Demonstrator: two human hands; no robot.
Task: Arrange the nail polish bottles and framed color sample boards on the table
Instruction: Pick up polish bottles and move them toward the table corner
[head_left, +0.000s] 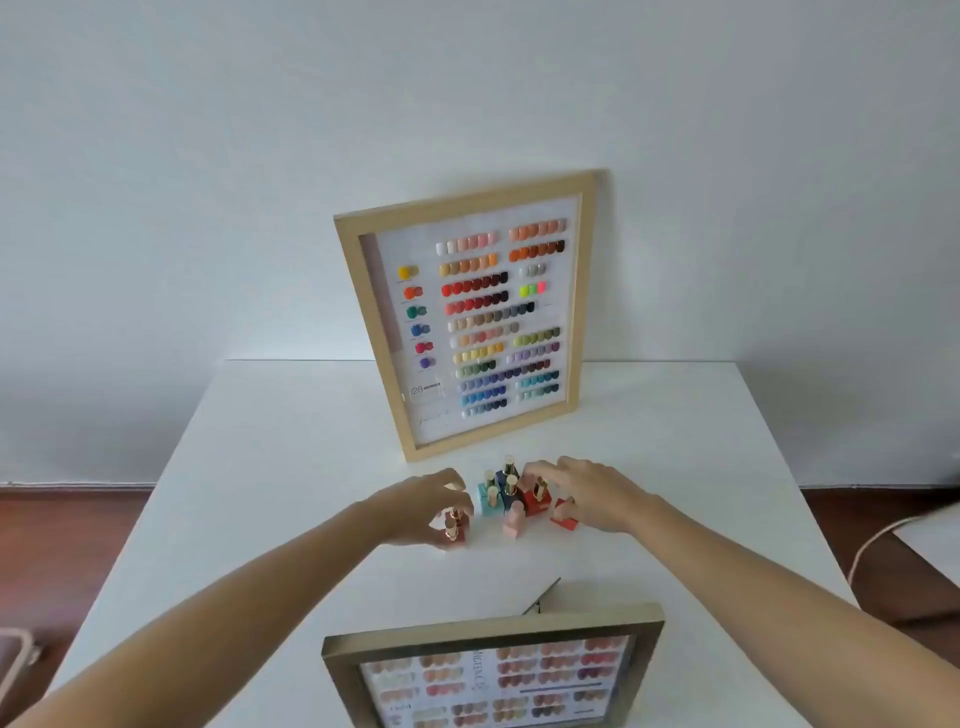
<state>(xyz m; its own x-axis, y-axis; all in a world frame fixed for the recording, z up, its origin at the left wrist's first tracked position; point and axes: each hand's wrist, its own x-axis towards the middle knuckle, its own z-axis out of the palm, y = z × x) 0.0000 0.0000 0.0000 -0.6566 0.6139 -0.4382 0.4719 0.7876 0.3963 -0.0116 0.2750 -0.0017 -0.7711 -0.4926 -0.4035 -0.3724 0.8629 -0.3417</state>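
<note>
A large wooden-framed color sample board (467, 312) stands upright at the back of the white table (260, 441), leaning towards the wall. A smaller framed board (493, 670) stands near the front edge on a rear prop. Between them sits a cluster of nail polish bottles (506, 493) with gold caps: light blue, dark blue, red and pink. My left hand (421, 512) curls around a pink bottle (453, 527) left of the cluster. My right hand (587, 496) rests on the right side of the cluster, fingers over a red bottle (565, 517).
A plain white wall rises behind the table. Dark wooden floor shows on both sides. A pale cable (878, 540) runs across the floor at the right, beside a white surface (935, 540). A brownish object (15, 670) sits at the lower left.
</note>
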